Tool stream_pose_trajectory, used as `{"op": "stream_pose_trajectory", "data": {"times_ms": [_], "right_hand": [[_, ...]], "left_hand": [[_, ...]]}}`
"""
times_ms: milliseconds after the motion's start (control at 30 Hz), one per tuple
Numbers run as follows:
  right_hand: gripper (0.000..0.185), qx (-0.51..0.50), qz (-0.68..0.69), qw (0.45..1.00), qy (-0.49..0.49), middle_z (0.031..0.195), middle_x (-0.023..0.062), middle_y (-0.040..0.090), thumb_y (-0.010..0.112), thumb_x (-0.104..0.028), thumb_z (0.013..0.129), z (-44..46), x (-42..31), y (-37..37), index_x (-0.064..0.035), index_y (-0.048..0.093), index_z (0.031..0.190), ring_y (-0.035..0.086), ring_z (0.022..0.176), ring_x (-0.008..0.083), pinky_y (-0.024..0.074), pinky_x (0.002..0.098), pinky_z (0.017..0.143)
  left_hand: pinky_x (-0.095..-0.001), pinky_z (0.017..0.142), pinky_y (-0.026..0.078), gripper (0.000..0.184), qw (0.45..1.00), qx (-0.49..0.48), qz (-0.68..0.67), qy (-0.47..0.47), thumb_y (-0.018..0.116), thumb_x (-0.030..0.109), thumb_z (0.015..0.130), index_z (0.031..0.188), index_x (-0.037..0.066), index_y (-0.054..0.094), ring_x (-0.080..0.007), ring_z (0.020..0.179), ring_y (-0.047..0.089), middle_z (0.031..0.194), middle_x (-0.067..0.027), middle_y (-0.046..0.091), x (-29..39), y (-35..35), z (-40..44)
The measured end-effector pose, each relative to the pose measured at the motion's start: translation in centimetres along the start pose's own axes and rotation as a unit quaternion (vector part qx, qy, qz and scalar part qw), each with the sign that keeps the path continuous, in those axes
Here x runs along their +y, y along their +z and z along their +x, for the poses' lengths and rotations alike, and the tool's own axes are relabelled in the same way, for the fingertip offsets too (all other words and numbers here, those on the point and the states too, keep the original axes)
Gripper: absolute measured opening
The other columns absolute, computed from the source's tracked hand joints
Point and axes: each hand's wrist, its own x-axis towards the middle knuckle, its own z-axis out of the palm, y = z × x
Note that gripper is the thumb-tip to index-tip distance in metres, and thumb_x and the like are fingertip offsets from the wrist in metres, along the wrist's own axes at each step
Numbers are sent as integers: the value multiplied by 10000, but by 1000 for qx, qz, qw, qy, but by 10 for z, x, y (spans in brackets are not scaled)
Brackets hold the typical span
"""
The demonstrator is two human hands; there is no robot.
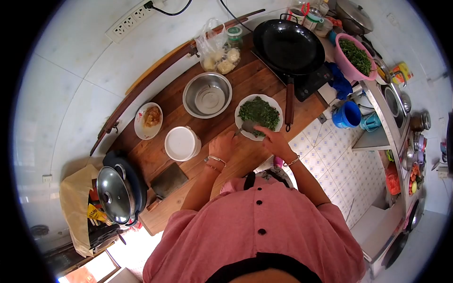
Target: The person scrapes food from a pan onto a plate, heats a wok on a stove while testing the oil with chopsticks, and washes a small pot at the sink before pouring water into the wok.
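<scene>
- Working at the wooden table [257, 80]; hands at its near side, over the plate.
- Wok [289, 47] on the hob beyond, handle toward the person, well apart from both hands. No sign that the greens have met heat; judged raw.
- Pink basin [346, 68] at far right holds more leaves [355, 55]. Whether they belong to the present work: cannot tell.
- Steel bowl [193, 92] and tub [181, 144] sit left of the plate; neither is touched.
- Plate [280, 113] flat on the table, just ahead of the hands. Progress, as judged: greens [264, 111] already cut small and gathered on it, spread over most of its middle. Left undone: tool not yet lifted clear of the plate.
- Left hand [222, 147] beside the plate's near left edge, fingers closed around the tool's handle.
- Right hand [276, 143] at the plate's near edge, forefinger stretched to the tool's head, touching or just beside it. Other fingers hidden; cannot tell how they stand.
- Tool [248, 126], grey and flat-headed, reaches from the left grip over the rim; head at the greens' near edge, between the hands.
</scene>
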Motion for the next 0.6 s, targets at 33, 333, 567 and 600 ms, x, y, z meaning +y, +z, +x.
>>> {"op": "stream_pose_trajectory", "data": {"times_ms": [33,333,567,600], "right_hand": [[536,-14,-22,1000,-9,670,173,573,468,-75,751,1,-1,-1,-198,471,1273,582,585,265,453,355,561],[609,-21,-78,996,34,703,190,582,446,-85,739,15,5,-8,-271,420,1318,561,598,335,444,403,585],[631,19,-163,981,-108,682,201,589,458,-86,759,8,16,12,-278,361,1352,593,616,322,481,407,579],[631,23,-163,981,-106,682,201,589,458,-86,759,6,15,11,-278,361,1352,593,616,322,481,407,579]], "left_hand": [[-502,577,456,192,1000,3,-3,4,543,302,831,928,141,583,-390,693,591,707,-182,608,-1,0,0],[-497,573,460,171,999,-24,19,39,543,298,827,913,154,576,-377,691,594,715,-168,608,-3,-6,-4],[-498,601,469,204,999,-11,-4,41,528,296,827,980,174,586,-382,707,594,743,-169,618,-6,-4,-5],[-489,592,469,203,999,-12,5,35,526,309,827,934,149,590,-370,702,599,728,-166,619,-4,-4,-5]]}}
